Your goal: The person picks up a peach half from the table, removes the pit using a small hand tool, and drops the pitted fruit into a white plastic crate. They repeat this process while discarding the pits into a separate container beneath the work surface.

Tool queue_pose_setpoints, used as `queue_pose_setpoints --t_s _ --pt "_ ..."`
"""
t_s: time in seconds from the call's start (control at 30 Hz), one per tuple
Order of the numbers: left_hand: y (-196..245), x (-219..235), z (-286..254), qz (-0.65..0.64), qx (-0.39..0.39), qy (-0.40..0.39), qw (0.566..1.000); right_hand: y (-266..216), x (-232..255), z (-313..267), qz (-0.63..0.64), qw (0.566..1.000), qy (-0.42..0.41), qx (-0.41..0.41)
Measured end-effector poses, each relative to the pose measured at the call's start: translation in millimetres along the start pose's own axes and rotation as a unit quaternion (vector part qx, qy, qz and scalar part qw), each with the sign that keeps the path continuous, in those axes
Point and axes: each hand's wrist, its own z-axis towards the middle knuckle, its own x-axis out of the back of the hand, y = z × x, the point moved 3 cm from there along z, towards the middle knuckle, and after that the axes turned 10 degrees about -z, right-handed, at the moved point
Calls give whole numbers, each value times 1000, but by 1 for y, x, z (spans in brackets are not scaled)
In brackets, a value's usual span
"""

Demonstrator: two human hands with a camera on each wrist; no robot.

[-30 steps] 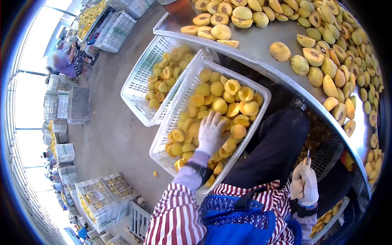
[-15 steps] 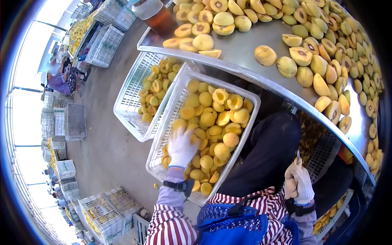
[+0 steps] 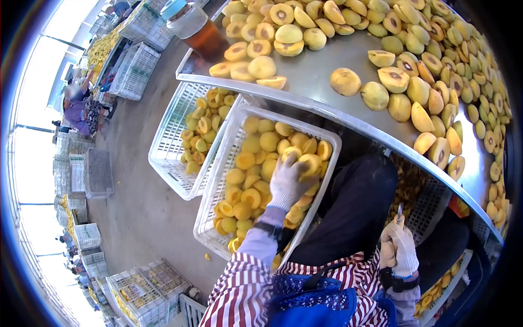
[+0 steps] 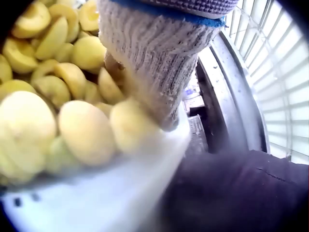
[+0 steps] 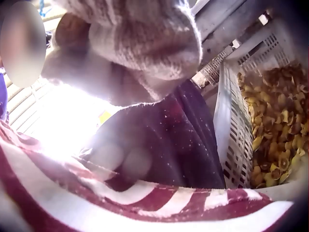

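My gloved left hand (image 3: pixel 287 182) lies on the heap of pitted yellow peach halves (image 3: pixel 251 197) in the white plastic crate (image 3: pixel 209 210), its fingers spread over the fruit near the crate's right side. In the left wrist view the glove's ribbed cuff (image 4: pixel 149 53) comes down beside the crate rim, and the fingers are hidden. Over my lap, my gloved right hand (image 3: pixel 400 248) grips a small tool (image 3: pixel 400 213) with a narrow metal tip pointing up. The right wrist view shows that glove (image 5: pixel 145 48) with its fingers curled; the tool is out of sight there.
A metal table (image 3: pixel 310 73) above the crate carries many unpitted peach halves (image 3: pixel 393 79) and a jar of brown liquid (image 3: pixel 196 32). Another crate (image 3: pixel 169 147) of fruit stands alongside. Below the table, a crate (image 5: pixel 234 145) holds brownish scraps. My knee (image 3: pixel 359 196) is beside the crate.
My left hand went from the crate's middle to its left side, then back right and up over the fruit, shifting the halves. My right hand kept its hold on the tool; the view shifted slightly.
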Motion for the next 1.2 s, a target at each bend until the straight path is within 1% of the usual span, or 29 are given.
queue_pose_setpoints --t_s 0.03,0.07,0.1,0.13,0.17,0.23,0.27,0.3,0.33,0.37,0.4,0.43,0.47,0.53,0.57,0.6,0.67,0.73,0.77,0.8,0.87,0.93,1.0,1.03,1.07,1.13,1.17,1.2 --pt "-17 2 -9 69 43 -12 997 2 3 3 -11 1000 6 14" --pt "-28 11 -27 55 -26 50 997 4 7 4 -22 999 13 28" --pt "-31 18 -45 95 -58 26 993 7 13 4 -1 1000 10 7" --pt "-35 28 -49 84 -52 18 995 5 19 4 43 999 5 9" --pt "-39 37 -53 72 -46 11 996 4 29 11 77 993 51 68" --pt "-47 60 -57 -57 51 32 997 -16 38 17 67 981 122 134" --pt "-49 77 -47 12 32 101 994 -37 48 14 22 986 112 124" --pt "-76 89 -48 4 -9 192 981 -58 58 12 -23 988 102 116" --pt "-84 105 -39 20 46 205 977 -61 69 19 -26 987 101 123" --pt "-101 115 -36 99 34 275 956 -55 89 34 -62 974 163 141" --pt "-120 125 -28 164 115 265 943 -59 95 44 -97 956 224 160" --pt "-140 128 -21 155 204 226 940 -65 97 47 -75 966 206 137" --pt "-158 129 -15 144 290 183 928 -70 97 55 -66 970 212 101" --pt "-178 131 -5 74 298 165 937 -81 98 71 -43 973 225 35" --pt "-185 133 2 40 297 159 941 -93 89 74 -40 973 227 24" --pt "-187 134 7 65 316 155 934 -95 90 81 -34 972 229 33" --pt "-168 145 12 55 349 112 929 -85 97 89 -24 972 230 49" --pt "-179 139 16 84 366 91 922 -98 87 80 -20 974 224 8" --pt "-189 133 16 115 360 101 920 -106 81 76 -29 974 226 -2" --pt "-191 128 14 119 371 107 915 -110 78 73 -36 973 229 -12" --pt "-189 123 18 130 391 119 903 -109 78 76 -41 973 225 10" --pt "-173 127 19 107 405 112 901 -111 79 72 -51 973 224 14" --pt "-172 126 7 84 408 114 902 -116 74 72 -66 972 224 1" --pt "-164 126 -6 61 376 144 913 -114 75 74 -45 971 237 -3" --pt "-156 124 -11 76 341 167 922 -111 74 79 -40 970 239 -4" --pt "-154 117 -6 95 320 199 921 -107 77 78 -49 968 246 -19" --pt "-161 118 -3 108 344 176 916 -111 76 76 -33 970 234 -52" --pt "-170 119 6 121 361 155 912 -113 74 75 -26 968 246 -46"
